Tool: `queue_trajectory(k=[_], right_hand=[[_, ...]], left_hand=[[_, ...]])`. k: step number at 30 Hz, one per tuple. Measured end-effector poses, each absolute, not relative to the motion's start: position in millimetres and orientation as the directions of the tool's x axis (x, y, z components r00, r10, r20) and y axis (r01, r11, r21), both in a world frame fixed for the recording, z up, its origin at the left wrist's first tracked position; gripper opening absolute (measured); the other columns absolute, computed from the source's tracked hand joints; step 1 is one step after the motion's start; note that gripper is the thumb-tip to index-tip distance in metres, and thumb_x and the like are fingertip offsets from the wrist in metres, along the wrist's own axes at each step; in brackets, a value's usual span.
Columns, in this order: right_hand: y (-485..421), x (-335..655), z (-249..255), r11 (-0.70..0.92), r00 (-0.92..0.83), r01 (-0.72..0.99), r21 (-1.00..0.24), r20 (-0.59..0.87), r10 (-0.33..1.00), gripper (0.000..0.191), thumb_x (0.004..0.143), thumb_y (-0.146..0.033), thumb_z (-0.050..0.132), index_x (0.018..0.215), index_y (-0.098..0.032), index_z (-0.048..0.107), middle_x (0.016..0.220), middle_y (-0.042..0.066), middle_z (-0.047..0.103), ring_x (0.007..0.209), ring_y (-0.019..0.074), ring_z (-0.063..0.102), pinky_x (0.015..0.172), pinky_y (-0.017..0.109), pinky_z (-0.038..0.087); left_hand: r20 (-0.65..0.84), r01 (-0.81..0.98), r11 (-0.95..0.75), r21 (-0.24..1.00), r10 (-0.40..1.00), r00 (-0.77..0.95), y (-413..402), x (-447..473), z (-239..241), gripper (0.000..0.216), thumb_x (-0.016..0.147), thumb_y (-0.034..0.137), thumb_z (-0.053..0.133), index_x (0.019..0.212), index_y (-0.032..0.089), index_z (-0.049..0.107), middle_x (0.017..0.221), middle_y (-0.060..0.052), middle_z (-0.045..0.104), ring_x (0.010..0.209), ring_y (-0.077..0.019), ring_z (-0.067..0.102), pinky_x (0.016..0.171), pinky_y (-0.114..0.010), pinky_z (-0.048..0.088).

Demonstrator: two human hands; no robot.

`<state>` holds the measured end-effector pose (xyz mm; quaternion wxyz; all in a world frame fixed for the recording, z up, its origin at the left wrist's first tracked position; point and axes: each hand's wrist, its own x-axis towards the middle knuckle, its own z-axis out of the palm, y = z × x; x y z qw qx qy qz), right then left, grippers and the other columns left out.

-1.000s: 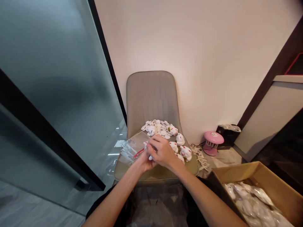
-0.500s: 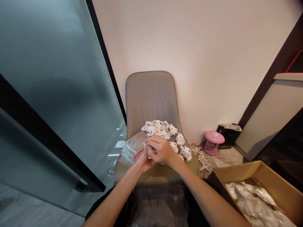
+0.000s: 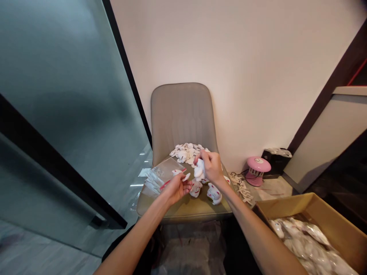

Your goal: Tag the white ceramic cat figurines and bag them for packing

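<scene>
A grey upholstered chair (image 3: 180, 114) stands against the wall in front of me. On its seat lie a heap of small white discs (image 3: 185, 152), several white cat figurines with red marks (image 3: 213, 192) and a stack of clear plastic bags (image 3: 157, 178). My right hand (image 3: 210, 166) is closed round one white figurine (image 3: 199, 170), lifted just above the seat. My left hand (image 3: 177, 187) is beside it, pinching a small white disc (image 3: 186, 177) between its fingertips.
A glass partition with a black frame (image 3: 57, 168) runs along the left. On the floor to the right sit a pink mushroom-shaped lamp (image 3: 258, 170), a black box (image 3: 275, 158) and loose tags (image 3: 242, 187). An open cardboard box (image 3: 312, 229) holds bagged items at lower right.
My hands were pressed together over the seat; they have drawn apart. The right hand rose toward the disc heap with a figurine, and the left now shows a small disc.
</scene>
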<state>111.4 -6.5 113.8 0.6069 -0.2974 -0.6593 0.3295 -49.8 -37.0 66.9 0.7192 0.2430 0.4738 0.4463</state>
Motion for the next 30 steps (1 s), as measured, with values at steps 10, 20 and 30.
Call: queue_trajectory(k=[10, 20, 30], right_hand=[[19.6, 114.9, 93.3, 0.33, 0.081, -0.482, -0.812, 0.334, 0.939, 0.041, 0.087, -0.045, 0.05, 0.06, -0.018, 0.064, 0.059, 0.003, 0.066, 0.053, 0.0149, 0.058, 0.054, 0.026, 0.044], [35.4, 117.9, 84.5, -0.114, -0.093, -0.869, -0.481, -0.068, 0.993, 0.02, 0.084, -0.038, 0.053, 0.077, -0.02, 0.06, 0.065, -0.001, 0.068, 0.059, 0.015, 0.065, 0.057, 0.026, 0.054], [29.7, 112.2, 84.2, -0.185, -0.213, -0.844, -0.503, -0.002, 0.977, 0.031, 0.083, -0.047, 0.057, 0.068, -0.02, 0.057, 0.061, 0.003, 0.066, 0.057, 0.0174, 0.063, 0.059, 0.032, 0.056]], left_hand=[[-0.395, -0.347, 0.4, 0.848, 0.914, 0.089, -34.1, -52.2, 64.4, 0.008, 0.086, 0.019, 0.046, 0.08, 0.015, 0.051, 0.059, -0.004, 0.06, 0.044, -0.0117, 0.057, 0.041, -0.018, 0.043], [-0.38, -0.325, 0.364, 0.873, 0.925, 0.017, -31.4, -53.8, 64.4, 0.014, 0.087, 0.017, 0.041, 0.079, 0.014, 0.051, 0.06, -0.004, 0.059, 0.045, -0.0117, 0.056, 0.042, -0.02, 0.043], [-0.373, -0.32, 0.361, 0.876, 0.928, 0.024, -29.0, -52.4, 59.4, 0.012, 0.086, 0.018, 0.042, 0.079, 0.015, 0.051, 0.06, -0.004, 0.059, 0.045, -0.0121, 0.056, 0.042, -0.02, 0.043]])
